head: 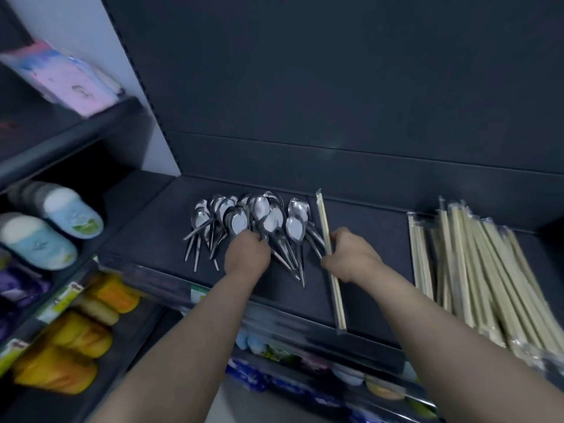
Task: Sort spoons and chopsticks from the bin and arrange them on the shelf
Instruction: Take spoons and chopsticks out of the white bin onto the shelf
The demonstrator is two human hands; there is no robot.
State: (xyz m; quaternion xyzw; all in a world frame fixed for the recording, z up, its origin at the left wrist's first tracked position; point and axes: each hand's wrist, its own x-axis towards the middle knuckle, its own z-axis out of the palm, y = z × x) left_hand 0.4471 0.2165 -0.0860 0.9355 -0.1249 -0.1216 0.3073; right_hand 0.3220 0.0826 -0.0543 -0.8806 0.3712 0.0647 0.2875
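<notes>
A pile of several steel spoons (pixel 244 219) lies on the dark shelf (pixel 366 270), bowls to the back, handles to the front. My left hand (pixel 247 253) rests on the handles in the middle of the pile, fingers closed around some of them. My right hand (pixel 351 257) grips a wrapped pair of wooden chopsticks (pixel 330 261) just right of the spoons; the pair runs from the back of the shelf to its front edge. A heap of several wrapped chopstick packs (pixel 476 270) lies at the right end of the shelf. No bin is visible.
The shelf's dark back panel (pixel 335 87) rises behind the spoons. To the left, side shelves hold slippers (pixel 52 227), yellow items (pixel 76 334) and a pink packet (pixel 70 80). Below the front edge, a lower shelf carries coloured goods (pixel 305 361).
</notes>
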